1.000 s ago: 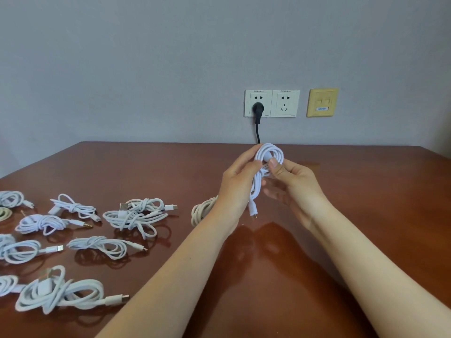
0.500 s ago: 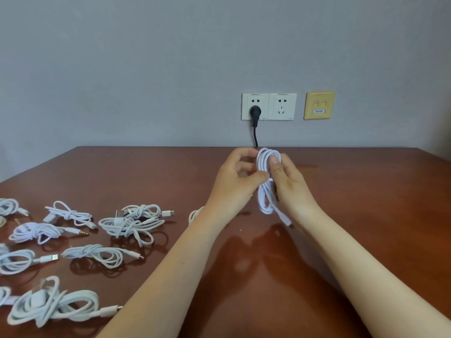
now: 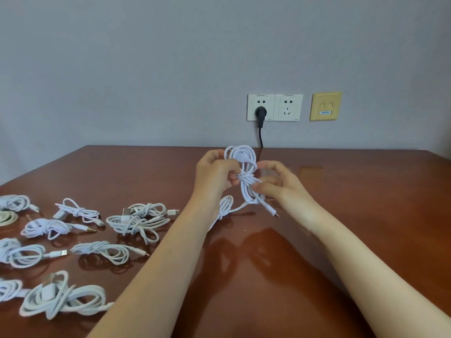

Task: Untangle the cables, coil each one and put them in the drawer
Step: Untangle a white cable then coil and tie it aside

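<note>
A white cable (image 3: 245, 164), coiled into loops with a wrap round its waist, is held above the brown table (image 3: 341, 215) near the middle. My left hand (image 3: 216, 174) grips the coil at the wrap from the left. My right hand (image 3: 278, 184) pinches it from the right, below the wrap. The cable's plug end (image 3: 272, 211) dangles under my right hand. Another pale coil (image 3: 225, 207) lies on the table behind my left wrist, partly hidden. No drawer is in view.
Several coiled white cables (image 3: 136, 219) lie on the left part of the table, out to its left edge. On the wall behind, a black plug (image 3: 260, 112) sits in a white double socket, with a yellow wall plate (image 3: 325, 106) to its right.
The wrap round the coil's middle has tightened. My right hand has slid lower on the coil, the plug end has swung down to the right, and the view has shifted slightly.
</note>
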Demonstrator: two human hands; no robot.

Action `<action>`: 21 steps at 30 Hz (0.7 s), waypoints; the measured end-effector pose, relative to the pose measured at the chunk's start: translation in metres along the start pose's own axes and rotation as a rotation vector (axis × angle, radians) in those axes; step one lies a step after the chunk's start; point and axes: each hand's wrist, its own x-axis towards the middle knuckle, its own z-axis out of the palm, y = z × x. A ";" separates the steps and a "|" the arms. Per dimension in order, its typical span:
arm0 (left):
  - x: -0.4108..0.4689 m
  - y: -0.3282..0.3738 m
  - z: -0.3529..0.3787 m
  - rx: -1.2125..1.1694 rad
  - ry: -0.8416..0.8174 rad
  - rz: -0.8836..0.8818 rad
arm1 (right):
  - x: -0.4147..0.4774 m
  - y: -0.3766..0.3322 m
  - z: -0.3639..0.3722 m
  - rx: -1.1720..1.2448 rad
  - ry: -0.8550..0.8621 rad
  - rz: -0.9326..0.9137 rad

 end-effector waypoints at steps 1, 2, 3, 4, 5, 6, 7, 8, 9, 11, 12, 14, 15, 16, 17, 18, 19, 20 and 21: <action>0.000 0.001 -0.001 -0.007 -0.005 -0.011 | 0.001 0.000 0.000 0.008 0.019 -0.024; 0.000 0.002 -0.002 -0.010 -0.022 -0.019 | 0.001 -0.001 0.000 0.018 0.051 -0.051; -0.001 0.002 -0.003 0.001 -0.051 -0.024 | 0.001 -0.001 -0.001 0.022 0.087 -0.079; -0.002 0.003 -0.004 0.031 -0.085 -0.023 | 0.001 -0.001 -0.001 0.010 0.122 -0.102; -0.002 0.005 -0.005 0.072 -0.117 -0.020 | 0.001 -0.001 -0.002 -0.028 0.152 -0.126; -0.003 0.007 -0.005 0.112 -0.140 -0.026 | 0.000 0.000 -0.002 -0.081 0.180 -0.146; -0.003 0.009 -0.006 0.157 -0.150 -0.039 | 0.000 0.001 -0.003 -0.128 0.205 -0.161; -0.003 0.010 -0.007 0.196 -0.146 -0.061 | 0.000 0.001 -0.003 -0.163 0.230 -0.170; -0.003 0.012 -0.007 0.239 -0.141 -0.081 | -0.001 0.001 -0.004 -0.194 0.252 -0.177; -0.003 0.015 -0.013 0.354 -0.180 -0.112 | -0.004 -0.002 -0.005 -0.259 0.273 -0.187; -0.003 0.017 -0.016 0.417 -0.223 -0.129 | -0.005 -0.004 -0.005 -0.281 0.260 -0.187; -0.005 0.021 -0.025 0.553 -0.317 -0.157 | -0.007 -0.006 -0.005 -0.321 0.196 -0.183; -0.005 0.022 -0.028 0.648 -0.348 -0.157 | -0.007 -0.007 -0.004 -0.346 0.154 -0.176; -0.005 0.023 -0.031 0.730 -0.358 -0.148 | -0.008 -0.007 -0.003 -0.367 0.111 -0.161; -0.005 0.023 -0.034 0.791 -0.349 -0.125 | -0.009 -0.008 -0.001 -0.376 0.066 -0.143; -0.004 0.024 -0.037 0.824 -0.319 -0.095 | -0.010 -0.007 0.000 -0.387 0.023 -0.125; -0.002 0.023 -0.040 0.841 -0.281 -0.060 | -0.012 -0.007 0.002 -0.408 -0.016 -0.115; 0.000 0.023 -0.043 0.864 -0.239 -0.026 | -0.013 -0.007 0.004 -0.431 -0.048 -0.105; 0.002 0.023 -0.047 0.914 -0.216 -0.002 | -0.014 -0.006 0.006 -0.451 -0.078 -0.094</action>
